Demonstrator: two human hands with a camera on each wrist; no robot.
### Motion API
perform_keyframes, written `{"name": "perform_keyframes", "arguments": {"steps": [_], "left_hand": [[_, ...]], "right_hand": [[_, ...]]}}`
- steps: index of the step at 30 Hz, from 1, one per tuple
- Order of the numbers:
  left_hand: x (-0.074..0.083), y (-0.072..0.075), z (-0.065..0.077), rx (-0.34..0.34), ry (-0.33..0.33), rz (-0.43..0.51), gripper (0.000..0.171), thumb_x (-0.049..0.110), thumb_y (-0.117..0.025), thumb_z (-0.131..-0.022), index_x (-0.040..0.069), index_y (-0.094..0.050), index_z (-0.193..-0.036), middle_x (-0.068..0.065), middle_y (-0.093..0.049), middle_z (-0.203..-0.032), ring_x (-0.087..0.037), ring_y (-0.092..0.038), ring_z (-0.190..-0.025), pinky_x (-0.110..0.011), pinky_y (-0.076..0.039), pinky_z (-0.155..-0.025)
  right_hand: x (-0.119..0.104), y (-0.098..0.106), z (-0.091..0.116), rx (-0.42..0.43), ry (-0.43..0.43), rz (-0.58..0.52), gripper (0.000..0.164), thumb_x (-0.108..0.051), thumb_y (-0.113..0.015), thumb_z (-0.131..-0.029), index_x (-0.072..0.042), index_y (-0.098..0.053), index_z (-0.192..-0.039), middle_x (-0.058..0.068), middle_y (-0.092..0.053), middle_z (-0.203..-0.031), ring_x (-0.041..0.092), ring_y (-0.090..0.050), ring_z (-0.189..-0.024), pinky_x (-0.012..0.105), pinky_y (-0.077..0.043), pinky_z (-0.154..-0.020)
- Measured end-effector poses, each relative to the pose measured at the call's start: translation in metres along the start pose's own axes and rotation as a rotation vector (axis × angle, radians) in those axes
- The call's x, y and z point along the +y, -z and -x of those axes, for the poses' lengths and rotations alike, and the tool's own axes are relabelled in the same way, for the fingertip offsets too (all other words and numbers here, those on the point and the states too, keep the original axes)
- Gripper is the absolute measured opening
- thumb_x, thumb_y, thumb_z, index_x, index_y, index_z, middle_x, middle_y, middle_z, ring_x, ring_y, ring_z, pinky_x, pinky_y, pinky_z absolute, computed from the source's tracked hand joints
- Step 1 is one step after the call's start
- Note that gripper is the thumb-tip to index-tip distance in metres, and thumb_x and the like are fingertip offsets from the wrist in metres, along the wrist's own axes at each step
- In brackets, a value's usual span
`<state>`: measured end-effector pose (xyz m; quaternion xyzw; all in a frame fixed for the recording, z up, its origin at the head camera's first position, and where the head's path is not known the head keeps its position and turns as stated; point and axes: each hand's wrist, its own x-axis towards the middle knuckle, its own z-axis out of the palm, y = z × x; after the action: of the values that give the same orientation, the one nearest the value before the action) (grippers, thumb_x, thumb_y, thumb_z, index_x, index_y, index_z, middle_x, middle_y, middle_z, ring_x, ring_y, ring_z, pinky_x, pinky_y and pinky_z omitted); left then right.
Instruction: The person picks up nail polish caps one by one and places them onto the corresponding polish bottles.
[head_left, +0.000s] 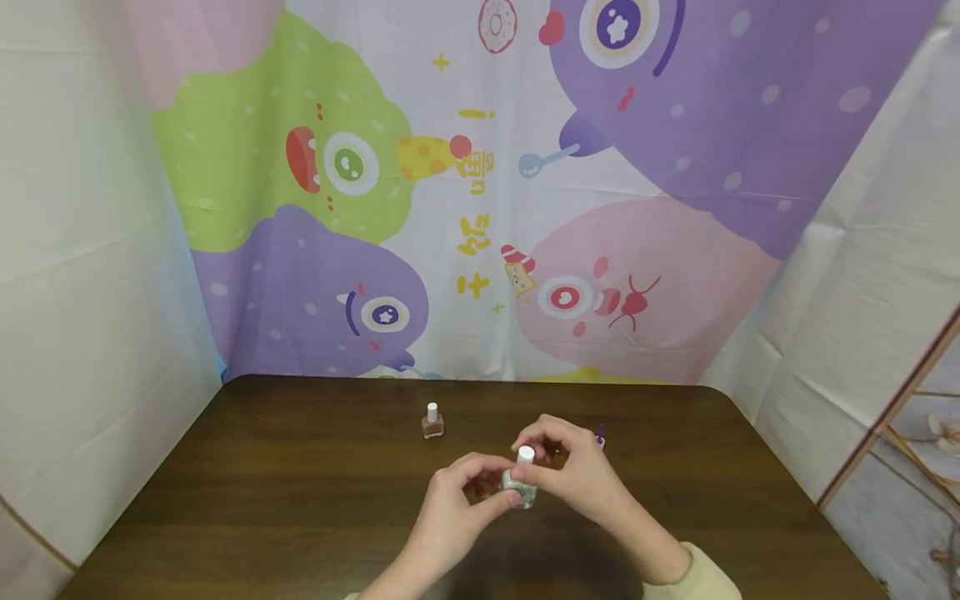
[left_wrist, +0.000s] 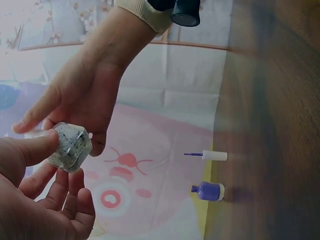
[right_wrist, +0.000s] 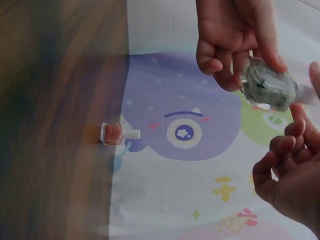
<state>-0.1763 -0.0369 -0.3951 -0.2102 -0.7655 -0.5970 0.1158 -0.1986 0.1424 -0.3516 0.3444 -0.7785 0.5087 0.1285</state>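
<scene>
Between both hands, a clear nail polish bottle with dark flecks is held up over the table, tilted in the wrist views. My left hand grips its glass body, thumb on one side and fingers on the other. The thumb and index finger of my right hand pinch the white cap, which sits on the bottle's neck. In the right wrist view the cap is blurred. The bottle's base faces the left wrist camera.
A brownish-pink nail polish bottle with a white cap stands toward the back of the dark wooden table. Behind my right hand stand an uncapped purple bottle and its white cap, purple brush upward. A printed curtain hangs behind.
</scene>
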Motion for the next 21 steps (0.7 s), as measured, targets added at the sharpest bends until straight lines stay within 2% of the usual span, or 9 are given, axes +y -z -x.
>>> {"name": "perform_keyframes", "arguments": {"steps": [4, 9, 15, 21], "left_hand": [[0.000, 0.002, 0.000, -0.014, 0.023, 0.006, 0.023, 0.019, -0.077, -0.077, 0.014, -0.070, -0.098, 0.001, -0.066, -0.086, -0.006, -0.059, -0.075, -0.023, -0.049, -0.067], [0.001, 0.005, 0.000, -0.038, 0.048, -0.001, 0.024, 0.019, -0.076, -0.078, 0.013, -0.069, -0.101, 0.000, -0.067, -0.089, -0.006, -0.059, -0.077, -0.022, -0.049, -0.068], [0.002, 0.006, 0.001, -0.065, 0.063, 0.009, 0.025, 0.021, -0.075, -0.080, 0.011, -0.069, -0.102, -0.002, -0.068, -0.090, -0.007, -0.059, -0.079, -0.022, -0.049, -0.069], [0.003, 0.005, 0.001, -0.072, 0.079, 0.051, 0.026, 0.019, -0.075, -0.080, 0.009, -0.069, -0.103, -0.004, -0.068, -0.091, -0.008, -0.060, -0.080, -0.022, -0.050, -0.070]], "right_hand": [[0.018, 0.003, 0.002, -0.046, 0.056, -0.014, 0.030, 0.003, -0.071, -0.079, -0.011, -0.067, -0.105, 0.004, -0.050, -0.076, 0.016, -0.046, -0.069, 0.026, -0.041, -0.058], [0.025, 0.009, 0.002, -0.114, 0.135, -0.033, 0.030, 0.001, -0.062, -0.087, -0.012, -0.066, -0.114, 0.000, -0.056, -0.084, 0.009, -0.048, -0.075, 0.025, -0.044, -0.062], [0.021, 0.011, 0.001, -0.191, 0.151, -0.079, 0.028, 0.001, -0.057, -0.090, -0.011, -0.065, -0.114, 0.002, -0.059, -0.093, 0.009, -0.051, -0.081, 0.026, -0.047, -0.065], [0.018, 0.012, 0.000, -0.202, 0.162, -0.066, 0.026, 0.003, -0.058, -0.089, -0.009, -0.066, -0.110, 0.001, -0.060, -0.093, 0.009, -0.051, -0.080, 0.025, -0.046, -0.063]]}}
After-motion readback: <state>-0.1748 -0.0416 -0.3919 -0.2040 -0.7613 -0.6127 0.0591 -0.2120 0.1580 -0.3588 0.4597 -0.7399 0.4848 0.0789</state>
